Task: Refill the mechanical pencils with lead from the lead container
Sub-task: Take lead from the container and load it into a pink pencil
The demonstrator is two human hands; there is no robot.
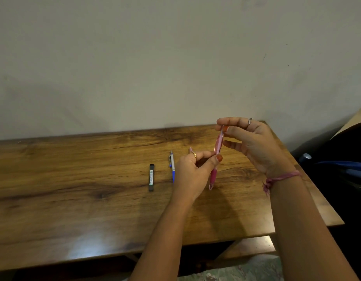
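Both forearms reach in from the near edge of the wooden bench (74, 179), the right wrist wearing a pink thread bracelet (281, 177). Left hand (192, 171) pinches the pink mechanical pencil (216, 159) at mid-barrel between thumb and curled fingers, holding it nearly upright with its tip down above the bench. Right hand (250, 142) pinches the pencil's top end between thumb and forefinger, the other fingers spread loosely, apparently working at the cap. Left of the hands a blue-and-white mechanical pencil (172, 167) lies on the bench, and further left lies the dark lead container (151, 177). A pinkish tip (190, 149) shows behind the left hand; what it belongs to cannot be told. Judging by looks, the pencil is light, rigid, smooth plastic; the rubbery grip near the tip offers the surest hold, and the small cap could slip away, while the leads will snap easily.
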